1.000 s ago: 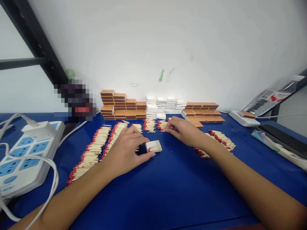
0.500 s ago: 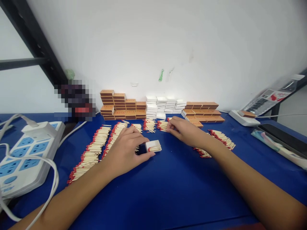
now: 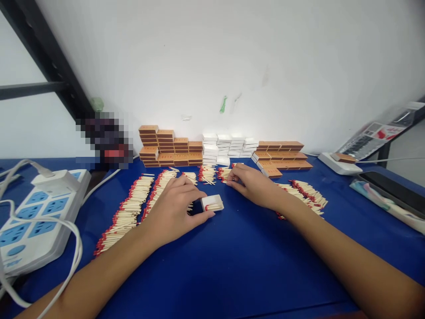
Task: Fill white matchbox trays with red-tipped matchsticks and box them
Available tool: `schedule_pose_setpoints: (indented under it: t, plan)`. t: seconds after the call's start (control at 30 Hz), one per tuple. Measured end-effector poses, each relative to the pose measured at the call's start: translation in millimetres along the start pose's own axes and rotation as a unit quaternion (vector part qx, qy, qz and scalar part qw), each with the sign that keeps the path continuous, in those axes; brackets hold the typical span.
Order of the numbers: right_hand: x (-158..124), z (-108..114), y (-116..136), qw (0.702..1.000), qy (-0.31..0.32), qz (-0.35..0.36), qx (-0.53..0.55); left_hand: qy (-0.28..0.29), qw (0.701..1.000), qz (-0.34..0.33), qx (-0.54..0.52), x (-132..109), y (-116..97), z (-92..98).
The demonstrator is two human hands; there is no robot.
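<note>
A small white matchbox tray [image 3: 217, 199] sits on the blue table, gripped between the thumb and fingers of my left hand [image 3: 177, 201]. Several red-tipped matches [image 3: 214, 207] lie inside it along the near side. My right hand [image 3: 254, 184] is closed with its fingertips drawn together at the edge of a small match pile [image 3: 223, 173]; whatever they pinch is too small to tell. Another small pile of matches [image 3: 207, 174] lies just left of that one. Long rows of matches [image 3: 133, 199] stretch out to the left, partly behind my left hand and forearm.
Stacked brown matchboxes [image 3: 171, 150] stand along the wall, with white trays [image 3: 229, 146] and more brown boxes [image 3: 282, 155] beside them. More matches [image 3: 308, 195] lie by my right forearm. A power strip [image 3: 40, 212] with cables is at left, a phone [image 3: 395, 190] at right.
My right hand has shifted very slightly, its fingertips coming lower at the match pile, and its forearm uncovers more of the matches at right. The left hand and tray stay put.
</note>
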State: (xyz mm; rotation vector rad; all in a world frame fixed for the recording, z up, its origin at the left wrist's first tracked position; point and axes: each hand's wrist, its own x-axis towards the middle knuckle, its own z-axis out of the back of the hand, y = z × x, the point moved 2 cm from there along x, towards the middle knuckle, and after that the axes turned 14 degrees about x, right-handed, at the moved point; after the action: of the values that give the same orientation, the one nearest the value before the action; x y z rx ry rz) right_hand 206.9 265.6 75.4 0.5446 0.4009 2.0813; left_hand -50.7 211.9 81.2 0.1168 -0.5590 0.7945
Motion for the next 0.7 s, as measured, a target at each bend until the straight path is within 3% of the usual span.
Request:
schedule_pose_setpoints:
  t: [0.4,0.53,0.7]
  plan:
    - [1,0,-2,1.000,0.005,-0.001,0.000,-0.002,1.000,-0.003,0.005,0,0,0.5]
    - [-3,3,19,0.997,-0.001,0.039,0.068,-0.016,1.000,-0.002,0.023,0,1,0.9]
    - [-12,-8,55,0.990,0.031,0.076,0.114,-0.015,0.999,0.004,0.031,-1,2,-0.7]
